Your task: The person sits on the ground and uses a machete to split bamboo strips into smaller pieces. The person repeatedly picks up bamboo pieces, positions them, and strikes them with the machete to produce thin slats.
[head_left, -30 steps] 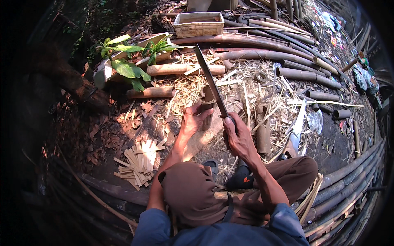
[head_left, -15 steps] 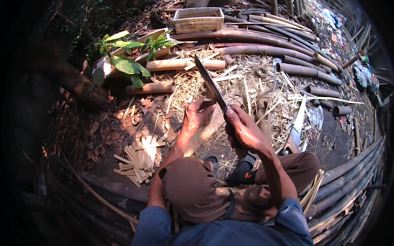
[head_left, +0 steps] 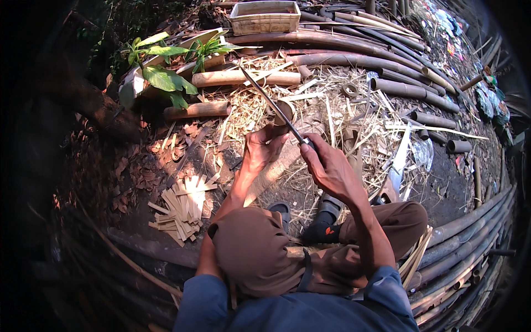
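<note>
A long knife (head_left: 265,98) with a dark, narrow blade points up and to the left, its handle closed inside my right hand (head_left: 334,172). My left hand (head_left: 262,148) has its fingers wrapped round a short piece of bamboo (head_left: 285,110), seen partly end-on. In this view the blade passes across that piece; whether it touches cannot be told. Fingers and blade hide much of the bamboo. Below my left forearm lies a heap of pale split bamboo strips (head_left: 180,210).
A saw (head_left: 399,160) leans at the right. Bamboo poles (head_left: 343,39) and a plastic crate (head_left: 265,19) stand at the back. More poles (head_left: 470,238) lie at the near right. A thick bamboo section (head_left: 246,78) rests among shavings; a leafy plant (head_left: 160,77) grows at far left.
The knife's tip has swung left and the blade now shows more edge-on. My right hand has turned slightly, and more of the bamboo piece's end shows above my left hand.
</note>
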